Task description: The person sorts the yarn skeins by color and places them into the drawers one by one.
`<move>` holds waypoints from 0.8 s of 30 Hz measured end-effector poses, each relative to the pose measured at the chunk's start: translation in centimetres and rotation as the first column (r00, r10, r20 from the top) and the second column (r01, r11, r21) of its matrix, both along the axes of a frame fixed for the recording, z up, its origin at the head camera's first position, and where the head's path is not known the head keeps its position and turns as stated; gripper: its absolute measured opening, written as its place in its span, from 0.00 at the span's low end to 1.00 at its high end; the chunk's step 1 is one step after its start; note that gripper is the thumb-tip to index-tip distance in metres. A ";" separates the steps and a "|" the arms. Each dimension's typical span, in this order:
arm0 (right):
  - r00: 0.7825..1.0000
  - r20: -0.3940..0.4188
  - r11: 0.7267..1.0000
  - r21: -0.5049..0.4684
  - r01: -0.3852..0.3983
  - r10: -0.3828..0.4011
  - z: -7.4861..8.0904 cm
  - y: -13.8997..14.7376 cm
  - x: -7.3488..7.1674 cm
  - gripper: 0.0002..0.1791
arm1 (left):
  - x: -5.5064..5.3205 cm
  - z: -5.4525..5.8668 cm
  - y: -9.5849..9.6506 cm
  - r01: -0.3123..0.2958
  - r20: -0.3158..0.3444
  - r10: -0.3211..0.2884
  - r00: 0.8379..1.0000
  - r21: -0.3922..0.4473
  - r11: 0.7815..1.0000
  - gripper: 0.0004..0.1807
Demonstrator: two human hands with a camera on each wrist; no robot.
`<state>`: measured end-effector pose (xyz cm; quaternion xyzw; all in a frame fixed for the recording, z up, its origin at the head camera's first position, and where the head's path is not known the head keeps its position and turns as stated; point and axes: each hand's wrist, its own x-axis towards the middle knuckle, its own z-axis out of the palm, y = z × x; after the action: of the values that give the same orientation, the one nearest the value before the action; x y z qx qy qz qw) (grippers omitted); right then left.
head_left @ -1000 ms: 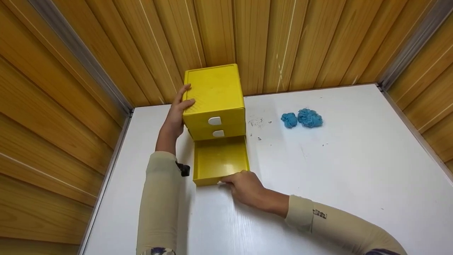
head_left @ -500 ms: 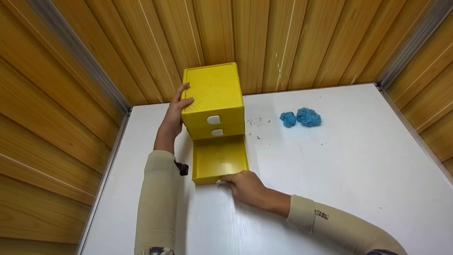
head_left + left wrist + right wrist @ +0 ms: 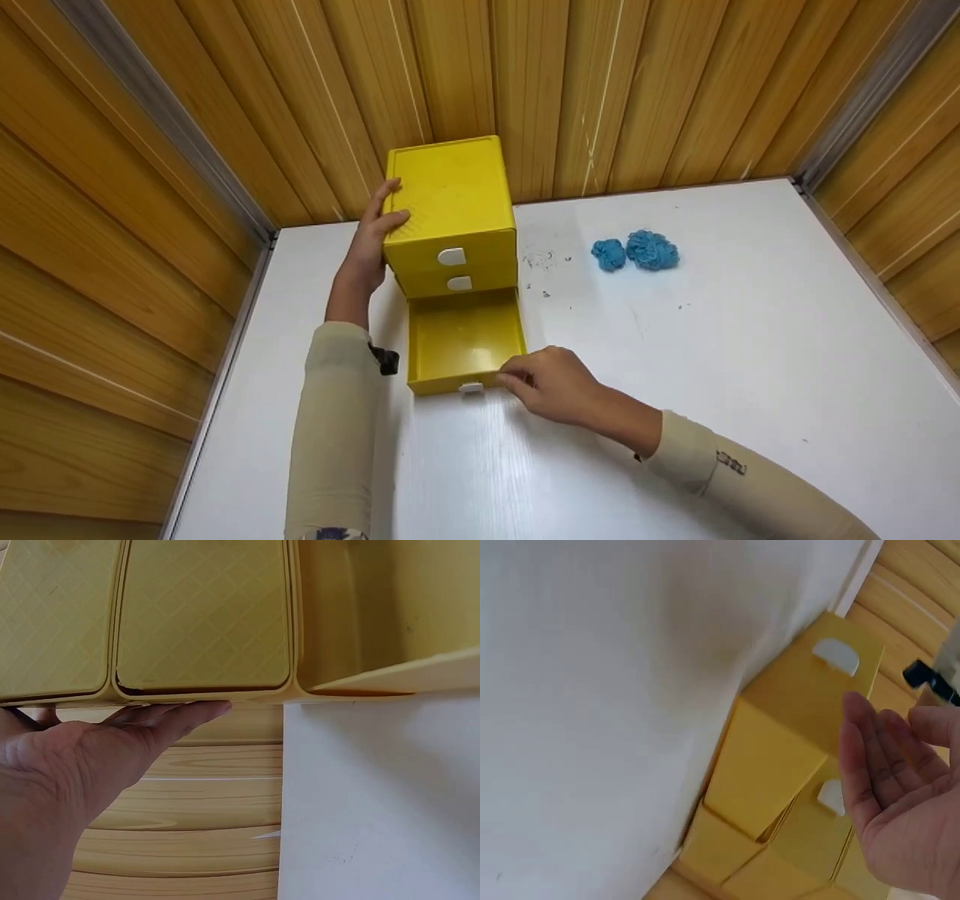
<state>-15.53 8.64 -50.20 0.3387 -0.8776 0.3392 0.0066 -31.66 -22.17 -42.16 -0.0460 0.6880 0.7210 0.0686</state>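
A yellow drawer cabinet (image 3: 450, 191) stands against the back of the white table, its bottom drawer (image 3: 465, 341) pulled out and bare inside. My left hand (image 3: 370, 240) lies along the cabinet's left side, with fingertips over the top edge. In the left wrist view its fingers (image 3: 176, 722) stretch along the cabinet wall. Beside the front right corner of the drawer is my right hand (image 3: 555, 382), off the white handle (image 3: 471, 388). The right wrist view shows its fingers (image 3: 870, 757) loosely bent, with nothing held. Both upper drawers (image 3: 206, 615) are closed.
Two blue mesh bath puffs, one smaller (image 3: 608, 255) and one larger (image 3: 652, 250), lie on the table (image 3: 735, 337) right of the cabinet. Wood-panelled walls (image 3: 540, 90) border the table at the back and both sides. Dark specks mark the tabletop near the cabinet.
My right hand has let go of the drawer handle and moved right, to the drawer's front corner. My left hand stays on the cabinet, and the drawer remains pulled out.
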 end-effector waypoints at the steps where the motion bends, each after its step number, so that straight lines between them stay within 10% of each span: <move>1: 1.000 0.000 1.000 -0.009 0.011 -0.011 0.1 0.4 -0.2 0.10 | 0.0 0.0 -0.1 -0.005 -0.001 0.005 1.000 0.000 1.000 0.35; 24: 0.913 0.122 0.921 0.022 0.389 -0.388 -0.9 10.0 -5.0 0.09 | 0.1 -0.1 0.2 0.005 -0.026 -0.004 1.000 0.019 1.000 0.36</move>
<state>-20.55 18.67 -51.10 0.1359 -0.9256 0.3528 0.0199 -31.53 -22.00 -42.28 -0.0345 0.6821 0.7279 0.0616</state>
